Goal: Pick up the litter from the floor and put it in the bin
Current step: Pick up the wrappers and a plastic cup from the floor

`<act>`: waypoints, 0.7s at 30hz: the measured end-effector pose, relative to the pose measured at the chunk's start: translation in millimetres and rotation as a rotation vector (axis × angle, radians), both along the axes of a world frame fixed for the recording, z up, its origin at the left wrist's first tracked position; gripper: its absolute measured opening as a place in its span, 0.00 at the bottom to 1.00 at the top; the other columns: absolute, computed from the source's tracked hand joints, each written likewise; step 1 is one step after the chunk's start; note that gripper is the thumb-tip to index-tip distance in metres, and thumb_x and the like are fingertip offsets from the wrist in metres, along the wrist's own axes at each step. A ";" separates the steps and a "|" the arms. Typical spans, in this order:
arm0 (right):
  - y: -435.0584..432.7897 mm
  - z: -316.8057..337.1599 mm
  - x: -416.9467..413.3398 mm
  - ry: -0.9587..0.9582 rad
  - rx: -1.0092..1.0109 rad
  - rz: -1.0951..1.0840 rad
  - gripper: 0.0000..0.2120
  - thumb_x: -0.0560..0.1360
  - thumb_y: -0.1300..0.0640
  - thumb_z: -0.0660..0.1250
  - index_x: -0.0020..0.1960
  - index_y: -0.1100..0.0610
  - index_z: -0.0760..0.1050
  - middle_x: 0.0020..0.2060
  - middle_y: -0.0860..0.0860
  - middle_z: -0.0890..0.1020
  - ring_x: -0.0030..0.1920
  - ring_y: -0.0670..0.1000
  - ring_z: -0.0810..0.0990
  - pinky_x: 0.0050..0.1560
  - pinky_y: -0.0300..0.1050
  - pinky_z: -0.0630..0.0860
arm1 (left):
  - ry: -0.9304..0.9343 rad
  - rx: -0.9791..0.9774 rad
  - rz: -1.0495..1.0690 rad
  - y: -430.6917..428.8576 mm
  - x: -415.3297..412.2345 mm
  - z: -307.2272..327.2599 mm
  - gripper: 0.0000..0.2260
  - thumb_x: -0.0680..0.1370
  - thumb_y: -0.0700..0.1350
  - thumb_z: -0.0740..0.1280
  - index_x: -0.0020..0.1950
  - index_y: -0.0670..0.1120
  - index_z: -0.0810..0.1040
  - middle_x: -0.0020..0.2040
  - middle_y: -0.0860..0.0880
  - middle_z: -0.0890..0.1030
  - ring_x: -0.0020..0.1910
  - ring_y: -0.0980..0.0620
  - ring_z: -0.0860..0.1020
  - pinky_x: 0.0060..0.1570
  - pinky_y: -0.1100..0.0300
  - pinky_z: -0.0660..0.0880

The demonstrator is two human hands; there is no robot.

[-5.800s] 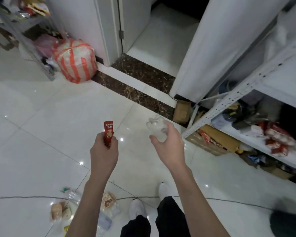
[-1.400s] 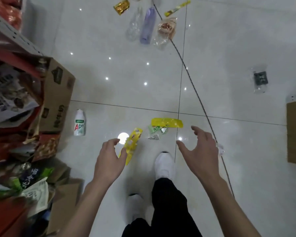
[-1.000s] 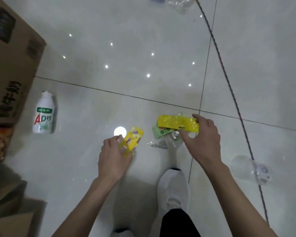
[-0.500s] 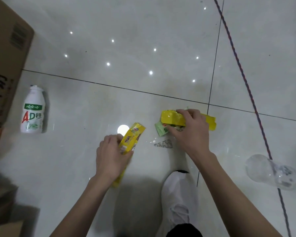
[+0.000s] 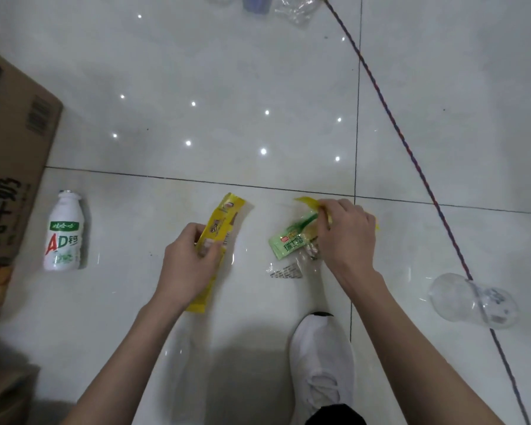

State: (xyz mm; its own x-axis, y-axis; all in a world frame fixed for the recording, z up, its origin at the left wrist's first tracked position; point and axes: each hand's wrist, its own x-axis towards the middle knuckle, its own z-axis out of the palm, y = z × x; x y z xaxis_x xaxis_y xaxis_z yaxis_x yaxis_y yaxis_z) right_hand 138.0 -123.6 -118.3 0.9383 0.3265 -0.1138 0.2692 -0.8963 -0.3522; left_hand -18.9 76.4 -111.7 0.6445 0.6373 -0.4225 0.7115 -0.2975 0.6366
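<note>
My left hand grips a long yellow wrapper low over the white tiled floor. My right hand holds a second yellow wrapper, mostly hidden under its fingers, and pinches a green wrapper along with it. A clear printed wrapper lies on the tile just below the green one. No bin is in view.
A white AD milk bottle lies at the left beside a cardboard box. A clear plastic bottle lies at the right on a thin cord. More clear litter sits at the top edge. My white shoe stands below.
My right hand has gathered the green wrapper together with the yellow one. My left hand keeps its grip on the long yellow wrapper. The view has pulled back slightly.
</note>
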 end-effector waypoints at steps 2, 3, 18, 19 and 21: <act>-6.6 19.2 5.9 -0.022 0.033 -0.028 0.11 0.81 0.56 0.62 0.58 0.54 0.81 0.49 0.52 0.83 0.51 0.58 0.78 0.57 0.50 0.63 | -0.033 0.020 -0.024 3.8 14.5 16.5 0.04 0.77 0.46 0.69 0.46 0.53 0.75 0.38 0.56 0.79 0.38 0.67 0.76 0.30 0.73 0.67; -10.9 29.4 7.8 -0.039 0.054 -0.042 0.11 0.81 0.56 0.62 0.59 0.54 0.80 0.48 0.52 0.83 0.51 0.57 0.78 0.57 0.50 0.64 | -0.041 0.033 -0.039 4.7 22.2 25.0 0.03 0.77 0.47 0.68 0.46 0.53 0.75 0.38 0.56 0.79 0.38 0.68 0.75 0.29 0.72 0.67; -103.4 289.4 -14.2 -0.075 0.263 -0.342 0.10 0.80 0.58 0.64 0.57 0.57 0.82 0.45 0.53 0.83 0.46 0.57 0.79 0.55 0.59 0.73 | -0.131 0.058 -0.264 -68.5 92.9 264.4 0.02 0.77 0.47 0.66 0.48 0.53 0.76 0.39 0.57 0.79 0.37 0.67 0.76 0.31 0.68 0.66; -113.2 313.0 -24.8 -0.057 0.273 -0.373 0.10 0.80 0.58 0.64 0.57 0.56 0.81 0.45 0.53 0.83 0.46 0.56 0.79 0.55 0.58 0.73 | -0.127 0.052 -0.291 -79.3 90.0 288.0 0.02 0.77 0.47 0.66 0.48 0.53 0.76 0.39 0.57 0.78 0.37 0.67 0.76 0.30 0.70 0.66; -134.0 360.1 -48.4 -0.033 0.303 -0.445 0.10 0.81 0.57 0.63 0.58 0.56 0.81 0.45 0.52 0.83 0.46 0.56 0.79 0.55 0.58 0.73 | -0.120 0.045 -0.345 -102.2 82.3 334.2 0.02 0.77 0.46 0.65 0.47 0.53 0.76 0.39 0.58 0.78 0.37 0.68 0.75 0.28 0.73 0.64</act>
